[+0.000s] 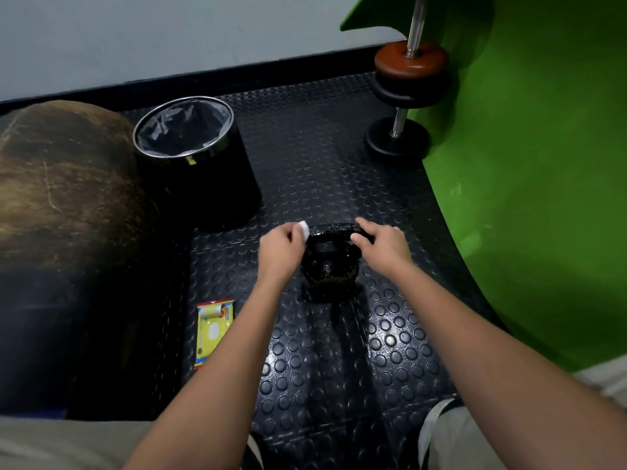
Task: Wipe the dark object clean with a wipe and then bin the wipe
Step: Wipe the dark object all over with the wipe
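Observation:
A black kettlebell (329,268) stands on the studded rubber floor at the centre. My right hand (383,244) grips the right end of its handle. My left hand (280,247) is closed on a small white wipe (303,228) and holds it against the left end of the handle. A black bin (200,167) with a steel rim and a grey liner stands open to the far left of the kettlebell.
A yellow pack of wipes (213,329) lies on the floor by my left forearm. A large brown exercise ball (64,195) fills the left side. A dumbbell (403,100) leans on the green wall (543,164) at the far right.

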A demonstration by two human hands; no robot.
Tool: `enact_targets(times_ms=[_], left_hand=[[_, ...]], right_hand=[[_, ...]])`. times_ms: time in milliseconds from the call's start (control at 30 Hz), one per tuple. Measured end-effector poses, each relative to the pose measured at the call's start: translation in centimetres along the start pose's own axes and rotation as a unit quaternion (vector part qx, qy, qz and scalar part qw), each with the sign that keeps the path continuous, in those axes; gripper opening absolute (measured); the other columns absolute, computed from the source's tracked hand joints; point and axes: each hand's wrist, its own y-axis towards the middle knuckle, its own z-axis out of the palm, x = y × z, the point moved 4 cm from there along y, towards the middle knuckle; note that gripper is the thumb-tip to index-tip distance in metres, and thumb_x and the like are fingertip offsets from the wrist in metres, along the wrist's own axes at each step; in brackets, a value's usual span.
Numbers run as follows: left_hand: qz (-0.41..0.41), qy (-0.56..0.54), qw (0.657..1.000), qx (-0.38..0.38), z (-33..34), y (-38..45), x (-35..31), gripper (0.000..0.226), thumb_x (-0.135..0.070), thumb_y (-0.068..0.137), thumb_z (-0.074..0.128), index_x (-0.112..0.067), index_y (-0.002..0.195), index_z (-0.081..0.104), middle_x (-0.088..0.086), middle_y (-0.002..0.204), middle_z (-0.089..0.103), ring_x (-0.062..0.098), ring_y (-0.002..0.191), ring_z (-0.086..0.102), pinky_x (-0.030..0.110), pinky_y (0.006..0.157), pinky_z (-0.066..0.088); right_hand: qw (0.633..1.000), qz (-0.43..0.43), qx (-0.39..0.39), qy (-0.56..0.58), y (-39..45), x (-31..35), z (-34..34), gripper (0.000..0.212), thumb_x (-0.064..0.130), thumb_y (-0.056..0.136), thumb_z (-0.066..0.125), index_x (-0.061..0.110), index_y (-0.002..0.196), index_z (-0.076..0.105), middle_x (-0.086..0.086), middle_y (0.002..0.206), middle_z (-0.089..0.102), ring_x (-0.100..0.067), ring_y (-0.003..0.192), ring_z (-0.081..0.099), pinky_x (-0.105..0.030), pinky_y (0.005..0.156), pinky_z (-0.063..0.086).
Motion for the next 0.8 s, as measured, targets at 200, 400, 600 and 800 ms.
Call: enact_targets(times_ms=[200, 400, 600, 800], left_hand=[[0.1, 0.048, 0.993, 0.037, 0.5, 0.5, -1.8, 0.037, -0.032, 0.094, 0.042, -0.013, 0.068, 0.06, 0.003, 0.059, 0.06, 0.014, 0.055, 0.052, 0.032, 0.055, 0.042], [-0.11, -0.114, 0.986, 0.043, 0.7, 0.6, 3.0, 0.047, -0.044, 0.098, 0.039, -0.011, 0.069, 0.055, -0.002, 0.065, 0.055, 0.015, 0.067, 0.051, 0.03, 0.062, 0.04], [-0.279, -0.204, 0.936, 0.07, 2.1, 0.1, 6.3, 0.046, -0.047, 0.095, 0.036, -0.009, 0.087, 0.061, 0.009, 0.077, 0.056, 0.023, 0.065, 0.047, 0.033, 0.065, 0.036], [-0.068, -0.017, 0.997, -0.032, -0.1, -1.1, 1.7, 0.043, -0.033, 0.1, 0.036, -0.018, 0.061, 0.048, -0.003, 0.059, 0.053, 0.014, 0.06, 0.05, 0.026, 0.051, 0.033]], right_hand=[[1.0, 0.0, -0.001, -0.006, -0.1, 0.0, -0.1, 0.047, 0.034, 0.101, 0.055, 0.029, 0.147, 0.048, 0.007, 0.15, 0.049, -0.026, 0.148, 0.024, -0.041, 0.12, 0.024], [1.0, -0.01, 0.0, -0.02, 0.4, -0.3, 0.1, 0.047, 0.036, 0.101, 0.055, 0.029, 0.147, 0.049, 0.008, 0.149, 0.05, -0.026, 0.146, 0.029, -0.037, 0.119, 0.025], [1.0, -0.008, -0.002, -0.015, 0.3, -0.2, 0.1, 0.047, 0.035, 0.101, 0.055, 0.03, 0.147, 0.049, 0.008, 0.15, 0.049, -0.026, 0.147, 0.027, -0.039, 0.119, 0.024], [1.0, -0.007, -0.003, -0.022, 0.2, -0.1, 0.1, 0.047, 0.035, 0.101, 0.055, 0.029, 0.147, 0.049, 0.007, 0.15, 0.049, -0.027, 0.147, 0.028, -0.04, 0.119, 0.026]])
